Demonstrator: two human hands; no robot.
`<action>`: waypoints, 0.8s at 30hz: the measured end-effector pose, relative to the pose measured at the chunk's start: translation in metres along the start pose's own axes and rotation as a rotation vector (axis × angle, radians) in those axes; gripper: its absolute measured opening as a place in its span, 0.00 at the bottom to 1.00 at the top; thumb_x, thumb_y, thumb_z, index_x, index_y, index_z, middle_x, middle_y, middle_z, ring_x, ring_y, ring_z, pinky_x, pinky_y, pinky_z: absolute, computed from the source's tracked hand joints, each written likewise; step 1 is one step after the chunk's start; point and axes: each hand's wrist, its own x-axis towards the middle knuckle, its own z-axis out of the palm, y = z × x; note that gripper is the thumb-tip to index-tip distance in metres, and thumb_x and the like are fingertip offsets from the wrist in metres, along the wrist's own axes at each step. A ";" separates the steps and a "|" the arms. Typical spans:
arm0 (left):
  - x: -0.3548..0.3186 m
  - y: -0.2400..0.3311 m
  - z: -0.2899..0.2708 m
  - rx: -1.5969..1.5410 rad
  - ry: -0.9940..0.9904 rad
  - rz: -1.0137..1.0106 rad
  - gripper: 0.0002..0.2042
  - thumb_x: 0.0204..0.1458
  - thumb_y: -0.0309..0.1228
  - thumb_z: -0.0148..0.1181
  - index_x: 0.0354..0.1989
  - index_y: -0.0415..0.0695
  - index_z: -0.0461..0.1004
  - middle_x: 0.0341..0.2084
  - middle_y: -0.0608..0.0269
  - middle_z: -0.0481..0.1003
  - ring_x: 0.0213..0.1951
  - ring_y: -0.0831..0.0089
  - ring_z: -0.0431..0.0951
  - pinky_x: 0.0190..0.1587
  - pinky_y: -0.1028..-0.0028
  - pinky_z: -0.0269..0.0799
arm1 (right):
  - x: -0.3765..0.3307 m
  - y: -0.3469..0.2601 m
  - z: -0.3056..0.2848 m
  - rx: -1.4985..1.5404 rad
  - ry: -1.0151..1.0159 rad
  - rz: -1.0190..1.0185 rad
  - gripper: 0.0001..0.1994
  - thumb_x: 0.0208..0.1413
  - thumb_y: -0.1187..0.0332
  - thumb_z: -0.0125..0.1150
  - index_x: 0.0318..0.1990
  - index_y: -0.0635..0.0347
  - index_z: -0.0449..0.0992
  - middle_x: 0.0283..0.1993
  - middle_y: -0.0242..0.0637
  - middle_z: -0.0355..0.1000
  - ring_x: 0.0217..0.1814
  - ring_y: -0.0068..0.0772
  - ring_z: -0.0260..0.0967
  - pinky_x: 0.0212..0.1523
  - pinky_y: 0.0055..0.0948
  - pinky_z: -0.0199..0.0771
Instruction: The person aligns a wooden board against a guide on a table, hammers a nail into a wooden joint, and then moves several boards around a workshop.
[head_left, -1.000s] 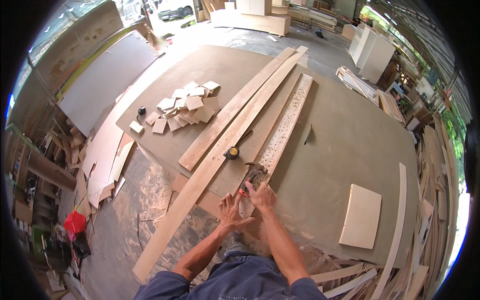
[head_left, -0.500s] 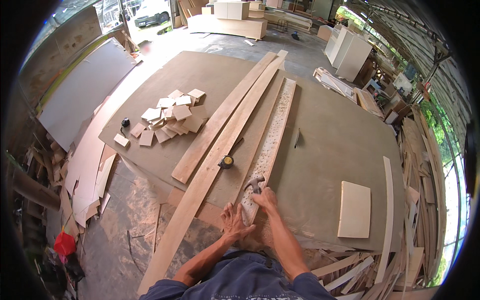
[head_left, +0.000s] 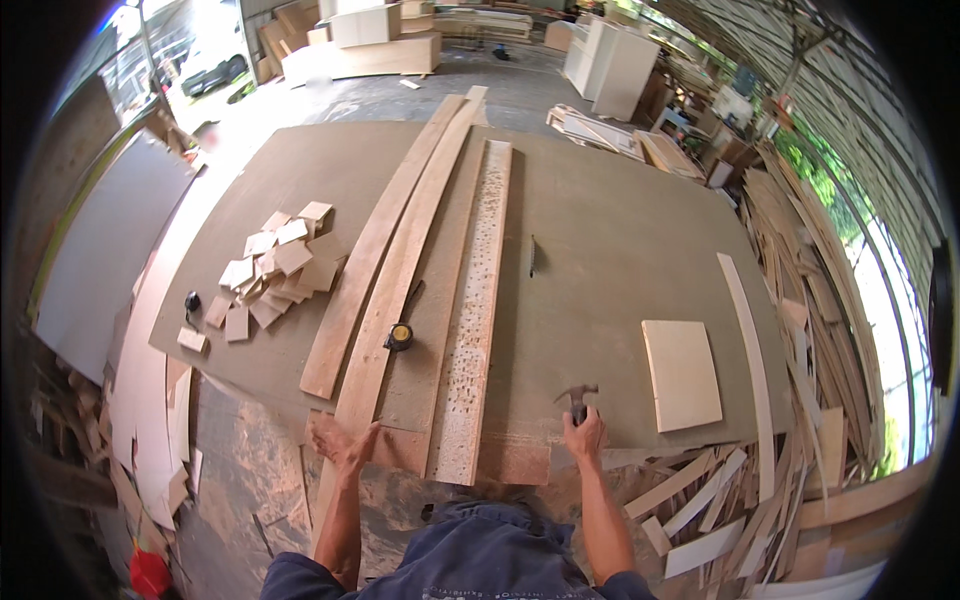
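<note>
The right hand (head_left: 584, 436) has its fingers closed around one hammer (head_left: 577, 398) at the near edge of the tabletop (head_left: 610, 240). The left hand (head_left: 345, 445) lies flat, fingers spread, on one of three long planks (head_left: 385, 305). One tape measure (head_left: 399, 337) rests between them.

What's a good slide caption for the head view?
Right hand grips a hammer, left hand flat beside long planks.
</note>
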 end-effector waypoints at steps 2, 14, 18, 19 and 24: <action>0.015 -0.006 -0.015 0.034 0.037 0.016 0.66 0.27 0.62 0.77 0.72 0.37 0.46 0.70 0.31 0.43 0.72 0.37 0.41 0.70 0.43 0.40 | 0.016 -0.009 0.001 0.008 0.044 -0.033 0.15 0.48 0.62 0.66 0.36 0.65 0.71 0.33 0.50 0.71 0.39 0.54 0.72 0.40 0.48 0.69; 0.117 0.077 -0.061 0.189 -0.213 -0.085 0.55 0.24 0.51 0.82 0.64 0.39 0.62 0.62 0.45 0.65 0.64 0.53 0.65 0.65 0.60 0.60 | -0.011 -0.017 0.021 0.168 0.150 -0.285 0.20 0.45 0.73 0.66 0.48 0.62 0.71 0.53 0.43 0.62 0.51 0.43 0.65 0.51 0.41 0.69; 0.145 0.021 -0.049 0.234 -0.014 0.217 0.21 0.38 0.34 0.72 0.43 0.44 0.77 0.45 0.51 0.74 0.44 0.55 0.79 0.45 0.63 0.74 | -0.034 -0.027 0.022 0.283 0.116 -0.328 0.18 0.44 0.74 0.65 0.46 0.62 0.72 0.51 0.40 0.63 0.44 0.36 0.66 0.45 0.36 0.71; 0.153 -0.001 -0.035 0.211 0.284 0.425 0.14 0.41 0.29 0.67 0.39 0.43 0.76 0.40 0.51 0.74 0.41 0.54 0.78 0.42 0.61 0.74 | -0.039 -0.031 0.019 0.325 0.105 -0.294 0.16 0.45 0.74 0.65 0.44 0.62 0.73 0.50 0.39 0.63 0.42 0.34 0.66 0.43 0.34 0.72; 0.107 0.043 -0.031 0.255 0.192 0.448 0.19 0.45 0.33 0.67 0.45 0.39 0.71 0.48 0.48 0.66 0.57 0.47 0.65 0.54 0.45 0.61 | -0.040 0.006 0.000 0.374 0.121 -0.236 0.13 0.46 0.75 0.65 0.42 0.62 0.74 0.48 0.36 0.64 0.36 0.27 0.65 0.38 0.28 0.72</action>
